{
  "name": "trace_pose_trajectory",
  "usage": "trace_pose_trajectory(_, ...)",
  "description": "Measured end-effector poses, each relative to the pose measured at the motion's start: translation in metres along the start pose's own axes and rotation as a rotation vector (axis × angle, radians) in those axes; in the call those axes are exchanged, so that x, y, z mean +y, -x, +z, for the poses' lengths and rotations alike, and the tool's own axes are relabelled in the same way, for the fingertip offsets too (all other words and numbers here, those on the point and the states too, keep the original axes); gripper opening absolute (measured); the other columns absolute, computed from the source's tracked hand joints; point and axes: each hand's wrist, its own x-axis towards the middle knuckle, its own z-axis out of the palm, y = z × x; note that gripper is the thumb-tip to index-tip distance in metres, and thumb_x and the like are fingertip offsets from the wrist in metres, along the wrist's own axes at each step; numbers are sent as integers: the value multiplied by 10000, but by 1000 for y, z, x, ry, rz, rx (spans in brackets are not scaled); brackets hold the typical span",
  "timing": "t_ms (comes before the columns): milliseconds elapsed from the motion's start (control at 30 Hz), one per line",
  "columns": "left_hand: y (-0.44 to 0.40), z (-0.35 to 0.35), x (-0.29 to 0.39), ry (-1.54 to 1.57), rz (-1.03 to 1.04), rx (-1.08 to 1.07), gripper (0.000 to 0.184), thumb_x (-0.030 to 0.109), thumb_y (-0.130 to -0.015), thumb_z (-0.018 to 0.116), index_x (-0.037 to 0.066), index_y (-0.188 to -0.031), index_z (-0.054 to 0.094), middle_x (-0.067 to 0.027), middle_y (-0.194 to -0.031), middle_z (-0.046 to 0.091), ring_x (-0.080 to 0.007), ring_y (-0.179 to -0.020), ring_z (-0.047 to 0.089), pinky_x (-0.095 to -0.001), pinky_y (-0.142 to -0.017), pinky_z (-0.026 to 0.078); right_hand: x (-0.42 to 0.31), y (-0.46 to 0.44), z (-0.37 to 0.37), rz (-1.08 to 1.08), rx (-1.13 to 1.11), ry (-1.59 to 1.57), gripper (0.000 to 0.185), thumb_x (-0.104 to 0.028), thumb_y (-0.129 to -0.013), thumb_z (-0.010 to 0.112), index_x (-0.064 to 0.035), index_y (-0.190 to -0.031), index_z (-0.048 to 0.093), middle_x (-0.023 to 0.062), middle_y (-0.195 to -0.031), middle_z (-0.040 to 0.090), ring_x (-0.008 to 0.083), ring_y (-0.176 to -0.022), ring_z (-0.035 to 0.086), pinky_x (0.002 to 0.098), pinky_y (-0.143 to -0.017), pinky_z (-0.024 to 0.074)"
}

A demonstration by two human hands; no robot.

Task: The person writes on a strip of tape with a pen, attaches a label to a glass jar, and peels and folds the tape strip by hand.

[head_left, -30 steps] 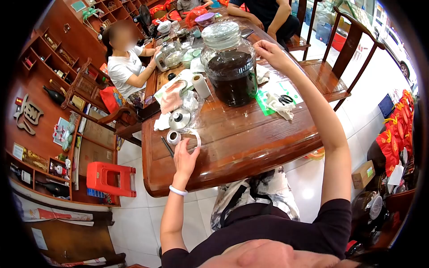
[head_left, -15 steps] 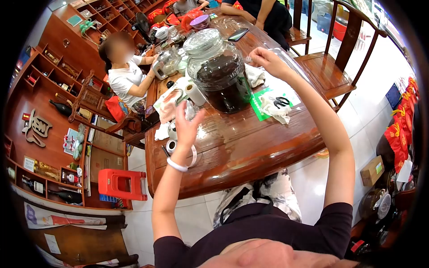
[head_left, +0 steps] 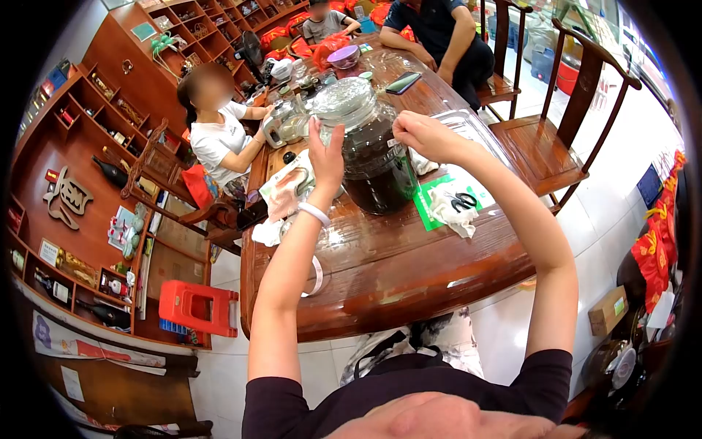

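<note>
A large glass jar (head_left: 376, 175) of dark contents stands upright on the wooden table (head_left: 395, 263), its glass lid (head_left: 344, 99) wrapped in clear film. Beside the jar's upper left side is my left hand (head_left: 326, 155), fingers spread, with a white bracelet on the wrist. My right hand (head_left: 424, 137) is closed at the jar's upper right side, and whatever it pinches is too small to make out. Right of the jar, a white cloth (head_left: 452, 208) and black scissors (head_left: 463, 202) lie on a green sheet (head_left: 423, 197). A white ring-shaped strip (head_left: 314, 276) lies near the front left.
Across the left edge sits a person in white (head_left: 219, 139) with hands at a glass pot (head_left: 287, 124). Another person in dark clothes (head_left: 431, 36) sits at the far side. A phone (head_left: 403, 83) lies on the table. A red stool (head_left: 197, 307) stands left, wooden chairs (head_left: 548, 139) right.
My left hand has risen from the ring-shaped strip to the jar's upper left side. My right hand has moved slightly lower and left, staying closed beside the jar. The camera view has shifted.
</note>
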Motion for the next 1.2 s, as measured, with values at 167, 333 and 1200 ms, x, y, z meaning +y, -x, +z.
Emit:
trace_pose_trajectory(167, 4, -2, 0, -91, 86, 29, 721, 428, -818, 613, -97, -1260, 393, -273, -1223, 487, -363, -1163, 455, -377, -986, 322, -19, -36, -8, -35, -192, 165, 170, -173, -891, 452, -11, -856, 489, 156, -865, 545, 340, -882, 542, 413, -768, 426)
trace_pose_trajectory(333, 5, -3, -10, -131, 115, 55, 726, 481, -812, 601, -83, -1233, 420, -265, -1202, 498, -381, -1131, 459, -408, -974, 328, -35, -53, -9, 47, -446, 351, 165, -156, -880, 436, -9, -844, 501, 167, -882, 570, 342, -900, 551, 422, -783, 433)
trace_pose_trajectory(1200, 4, -10, 1, -183, 44, -60, 689, 463, -811, 594, -56, -1228, 415, -244, -1225, 461, -366, -1164, 407, -430, -989, 284, -31, -40, 4, 202, -256, 448, 195, -149, -854, 445, 22, -817, 533, 204, -852, 605, 378, -843, 580, 464, -735, 450)
